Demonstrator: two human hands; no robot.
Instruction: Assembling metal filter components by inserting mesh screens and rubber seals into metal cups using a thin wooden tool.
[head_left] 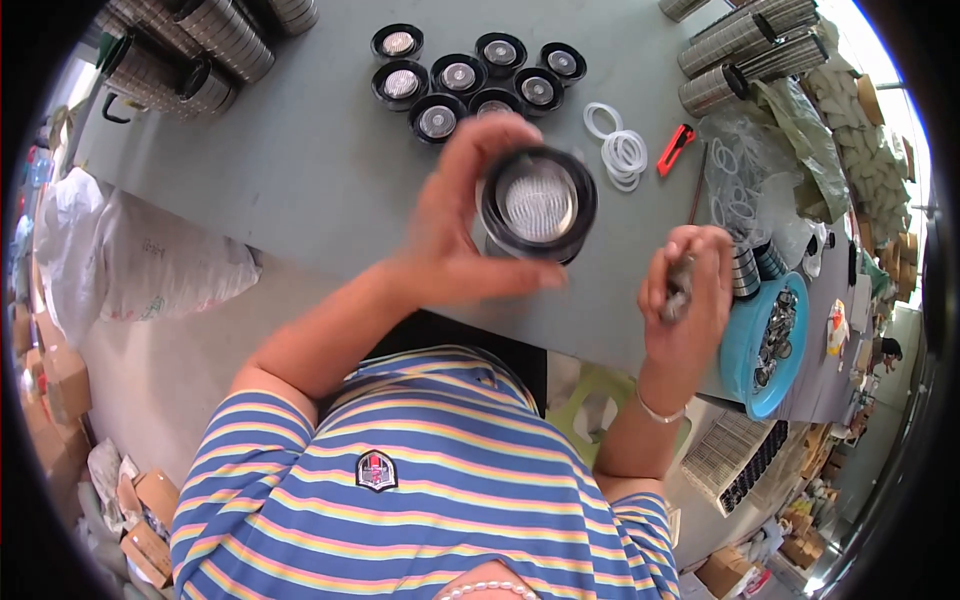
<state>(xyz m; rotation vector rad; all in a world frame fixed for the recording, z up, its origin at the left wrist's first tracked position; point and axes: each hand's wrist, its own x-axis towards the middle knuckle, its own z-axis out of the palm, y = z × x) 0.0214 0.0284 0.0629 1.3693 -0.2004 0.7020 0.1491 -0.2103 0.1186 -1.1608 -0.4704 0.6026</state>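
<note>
Over the grey table (330,170), my left hand (448,245) is blurred, its thumb and fingers around a black-rimmed round cup (540,203) with a ribbed clear disc in its middle. To the right, my right hand (697,305) is raised with curled fingers. They close on something small and shiny grey (678,288), too blurred to name exactly. Beyond the left hand stand several similar black-rimmed cups (458,75), their discs facing up. White rings (624,155) lie right of these cups.
A red box cutter (675,150) lies beside the rings, near a clear plastic bag (740,190) of rings. At the right edge sits a blue basin (738,365) of small metal pieces. Stacked ribbed metal cylinders (225,40) stand far left, more (735,50) far right.
</note>
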